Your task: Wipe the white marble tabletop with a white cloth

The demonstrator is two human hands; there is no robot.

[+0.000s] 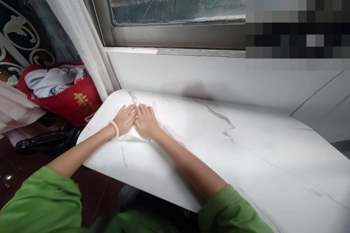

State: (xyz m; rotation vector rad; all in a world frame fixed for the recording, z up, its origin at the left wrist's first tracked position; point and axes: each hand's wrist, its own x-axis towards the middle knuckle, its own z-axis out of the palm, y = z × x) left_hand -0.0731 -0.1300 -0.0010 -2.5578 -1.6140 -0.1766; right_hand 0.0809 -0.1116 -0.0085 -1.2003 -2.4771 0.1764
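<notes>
Both hands press down side by side on a white cloth or tissue (133,135) near the left end of the white marble-patterned table (254,131). My left hand (125,119), with a pink beaded bracelet at the wrist, lies flat with its fingers stretched out. Beside it, my right hand (146,121) also rests flat, its fingers pointing away from me and touching the left fingers. The cloth shows around the hands and is largely covered by them. Whether it is fabric or paper I cannot tell.
Behind the table stand a white wall (158,69) and a metal-framed window (177,35). A white curtain (71,18) hangs at the left, near a red bag (68,103) with grey cloth inside. A black bag (51,140) lies below it. The upper right is pixelated.
</notes>
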